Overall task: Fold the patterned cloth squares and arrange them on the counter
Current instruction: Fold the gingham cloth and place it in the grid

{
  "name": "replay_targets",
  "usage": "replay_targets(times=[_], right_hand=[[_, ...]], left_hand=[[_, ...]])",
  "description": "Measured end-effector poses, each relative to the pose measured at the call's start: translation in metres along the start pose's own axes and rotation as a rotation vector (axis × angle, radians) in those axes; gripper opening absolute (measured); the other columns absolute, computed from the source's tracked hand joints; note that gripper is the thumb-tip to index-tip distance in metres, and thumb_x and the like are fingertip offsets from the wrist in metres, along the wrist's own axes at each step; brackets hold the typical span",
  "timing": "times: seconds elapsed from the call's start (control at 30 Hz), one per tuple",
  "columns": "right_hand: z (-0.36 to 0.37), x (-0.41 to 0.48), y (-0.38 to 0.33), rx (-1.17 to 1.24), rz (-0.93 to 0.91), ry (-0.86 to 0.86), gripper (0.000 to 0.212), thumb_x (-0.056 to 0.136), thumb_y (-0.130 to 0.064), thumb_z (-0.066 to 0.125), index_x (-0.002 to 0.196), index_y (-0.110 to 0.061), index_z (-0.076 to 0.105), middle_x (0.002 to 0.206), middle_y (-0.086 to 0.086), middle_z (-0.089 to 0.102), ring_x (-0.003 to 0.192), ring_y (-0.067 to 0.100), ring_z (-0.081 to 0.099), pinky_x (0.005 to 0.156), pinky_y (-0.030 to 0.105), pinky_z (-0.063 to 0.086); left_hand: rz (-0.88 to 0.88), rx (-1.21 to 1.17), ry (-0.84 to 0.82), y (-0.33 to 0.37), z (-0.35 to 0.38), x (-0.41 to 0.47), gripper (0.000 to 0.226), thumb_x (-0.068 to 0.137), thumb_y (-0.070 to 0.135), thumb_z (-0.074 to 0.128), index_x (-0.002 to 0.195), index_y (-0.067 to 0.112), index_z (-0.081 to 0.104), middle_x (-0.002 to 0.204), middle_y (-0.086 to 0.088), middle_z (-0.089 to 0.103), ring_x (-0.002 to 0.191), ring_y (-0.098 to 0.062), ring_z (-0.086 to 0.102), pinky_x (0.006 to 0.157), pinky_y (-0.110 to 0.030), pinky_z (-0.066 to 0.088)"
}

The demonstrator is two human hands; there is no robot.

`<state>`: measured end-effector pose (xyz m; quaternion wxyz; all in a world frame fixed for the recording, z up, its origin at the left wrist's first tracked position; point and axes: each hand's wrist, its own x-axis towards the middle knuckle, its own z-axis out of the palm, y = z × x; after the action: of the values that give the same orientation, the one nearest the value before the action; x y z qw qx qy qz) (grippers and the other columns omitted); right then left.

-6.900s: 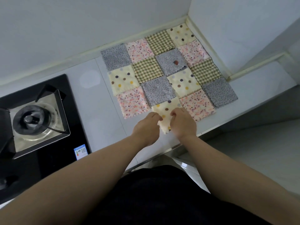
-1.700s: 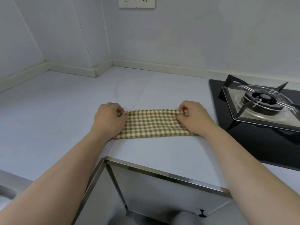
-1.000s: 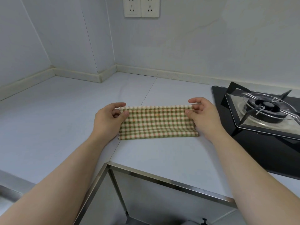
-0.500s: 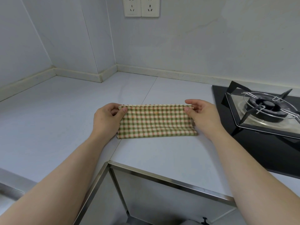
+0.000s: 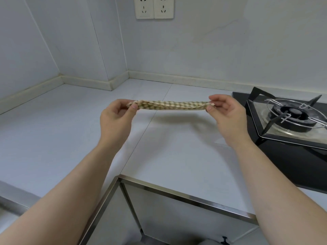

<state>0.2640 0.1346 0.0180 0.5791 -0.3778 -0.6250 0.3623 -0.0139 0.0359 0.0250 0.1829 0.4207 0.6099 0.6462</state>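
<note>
Folded green-and-cream checked cloth strip (image 5: pixel 169 105) is pulled out flat in the air over the white counter (image 5: pixel 53 129), just left of the black gas hob (image 5: pixel 292 117). My left hand (image 5: pixel 115 119) pinches the end far from the hob and my right hand (image 5: pixel 228 119) the end nearest it, thumb against forefinger, other fingers loosely curled. Looks light, thin and floppy, and the layers could slide, so I'd grip the end corners through every layer.

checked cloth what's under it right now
The checked cloth is held up, pinched at its ends by the left hand and right hand. Beneath it shows white counter with its shadow and a seam. The cloth's underside is out of sight.
</note>
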Motion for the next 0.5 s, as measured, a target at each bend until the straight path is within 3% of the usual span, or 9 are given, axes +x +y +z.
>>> replay_targets(times=[0.07,0.13,0.2,0.3,0.4,0.47,0.5], right_hand=[[-0.001,-0.001,-0.001,-0.003,-0.005,0.029,0.023,0.088,0.002,0.067,0.101,-0.016,0.072,0.085,0.002,0.072,0.081,0.014,0.07,0.084,0.036,0.058],[-0.001,-0.001,0.002,-0.12,-0.004,0.042,0.014,0.088,-0.011,0.067,0.091,-0.024,0.072,0.079,-0.002,0.073,0.075,0.016,0.07,0.077,0.038,0.057],[-0.001,-0.001,0.005,-0.337,0.017,-0.02,0.006,0.088,-0.026,0.067,0.083,-0.027,0.071,0.076,-0.005,0.073,0.076,0.016,0.069,0.075,0.034,0.055],[0.001,-0.006,0.006,-0.598,0.086,-0.137,0.015,0.09,-0.03,0.065,0.078,-0.024,0.07,0.069,-0.007,0.07,0.065,0.012,0.063,0.062,0.027,0.047],[0.002,-0.012,0.002,-0.755,0.16,-0.221,0.017,0.091,-0.038,0.061,0.081,-0.027,0.07,0.073,-0.01,0.068,0.066,0.011,0.064,0.058,0.028,0.05],[0.003,-0.013,0.001,-0.861,0.15,-0.196,0.019,0.092,-0.043,0.058,0.087,-0.029,0.07,0.08,-0.013,0.068,0.078,0.012,0.064,0.066,0.031,0.053],[0.005,-0.014,0.001,-0.923,0.11,-0.175,0.02,0.092,-0.044,0.057,0.091,-0.029,0.07,0.084,-0.014,0.069,0.085,0.014,0.063,0.07,0.032,0.052]], left_hand=[[0.026,0.039,-0.019,-0.002,0.001,-0.004,0.015,0.093,0.033,0.069,0.086,0.021,0.076,0.081,-0.002,0.075,0.086,-0.026,0.071,0.089,-0.045,0.057],[0.019,0.136,-0.029,-0.003,0.005,-0.008,0.03,0.094,0.042,0.066,0.078,0.019,0.076,0.077,0.001,0.075,0.082,-0.02,0.071,0.084,-0.041,0.058],[-0.006,0.301,-0.041,-0.004,0.009,-0.009,0.036,0.093,0.042,0.065,0.07,0.015,0.073,0.07,0.0,0.072,0.068,-0.011,0.066,0.069,-0.027,0.053],[0.006,0.563,-0.096,-0.005,0.014,-0.012,0.021,0.083,0.023,0.068,0.065,0.013,0.065,0.064,0.0,0.065,0.056,-0.006,0.053,0.05,-0.015,0.039],[-0.038,0.706,-0.246,-0.006,0.014,-0.015,0.003,0.077,0.017,0.069,0.078,0.018,0.067,0.074,0.005,0.066,0.072,-0.011,0.062,0.061,-0.024,0.049],[-0.021,0.873,-0.307,-0.005,0.014,-0.017,0.018,0.078,0.024,0.068,0.096,0.023,0.066,0.091,0.008,0.067,0.092,-0.018,0.061,0.079,-0.033,0.049],[0.068,1.007,-0.287,-0.004,0.014,-0.018,0.025,0.08,0.029,0.066,0.105,0.025,0.066,0.101,0.008,0.067,0.101,-0.021,0.056,0.087,-0.036,0.043]])
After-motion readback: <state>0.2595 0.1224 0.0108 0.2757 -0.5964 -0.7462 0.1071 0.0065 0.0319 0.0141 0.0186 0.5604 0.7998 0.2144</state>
